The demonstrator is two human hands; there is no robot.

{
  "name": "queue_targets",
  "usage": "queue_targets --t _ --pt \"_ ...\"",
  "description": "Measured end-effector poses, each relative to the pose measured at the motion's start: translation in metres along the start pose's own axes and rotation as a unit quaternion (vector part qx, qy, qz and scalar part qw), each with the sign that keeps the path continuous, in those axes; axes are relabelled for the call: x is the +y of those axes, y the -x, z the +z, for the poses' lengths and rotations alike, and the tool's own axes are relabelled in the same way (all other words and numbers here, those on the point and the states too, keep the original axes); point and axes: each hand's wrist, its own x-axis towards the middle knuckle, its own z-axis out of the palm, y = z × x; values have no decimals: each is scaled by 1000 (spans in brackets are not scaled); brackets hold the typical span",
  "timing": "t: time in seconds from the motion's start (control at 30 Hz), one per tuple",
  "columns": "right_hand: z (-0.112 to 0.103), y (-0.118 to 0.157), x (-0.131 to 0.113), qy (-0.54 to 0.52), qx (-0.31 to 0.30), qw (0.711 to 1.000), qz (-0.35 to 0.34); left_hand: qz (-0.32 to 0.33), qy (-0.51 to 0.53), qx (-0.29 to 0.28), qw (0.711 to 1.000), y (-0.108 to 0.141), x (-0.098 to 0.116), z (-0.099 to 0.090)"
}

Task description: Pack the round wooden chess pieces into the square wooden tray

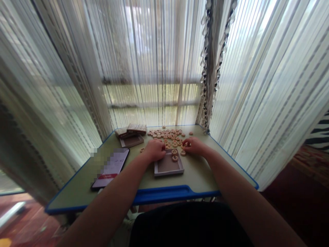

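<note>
A shallow open box (168,172) lies on the table in front of me, with two round wooden Chinese chess pieces (175,158) at its right side. Over the box's far left corner, my left hand (155,150) is closed with its fingers curled under; whatever they hold is hidden. Right of the box, my right hand (194,146) has its thumb and fingers closed on a chess piece, partly covered by the fingertips. One loose piece (183,153) sits just below that hand. Behind both hands, many more pieces (168,133) are spread in a loose pile.
Closed boxes (136,128) and another shallow tray (131,141) are stacked at the back left. A phone (110,168) lies on the left of the green table (200,175), which has a blue rim. Sheer curtains (154,61) hang around the far edge.
</note>
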Motion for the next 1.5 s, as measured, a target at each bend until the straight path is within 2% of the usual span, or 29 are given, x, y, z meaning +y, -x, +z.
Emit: queue_targets --t 0.23,0.4,0.5,0.7,0.77,0.83,0.97,1.23,1.5 --pt "-5 3 -4 9 -15 1000 3 18 43 16 999 0 6 -2" --pt "-10 4 -12 -3 34 999 -5 37 41 42 998 0 11 -1" --pt "-15 6 -19 -49 63 997 -24 46 40 48 997 1 12 0" --pt "-18 13 -32 -173 53 981 -73 42 39 50 997 1 13 0" --pt "-17 15 -35 -210 27 974 -82 36 41 44 998 1 14 0" --pt "-16 16 -35 -233 -25 968 -91 29 46 37 998 0 13 0" --pt "-16 18 -36 -233 -98 962 -101 11 51 21 998 0 9 2" --pt "-21 21 -41 -221 -128 962 -95 -5 29 5 1000 2 10 -1" --pt "-25 23 -42 -201 -196 957 -70 -5 44 -10 999 1 11 1"
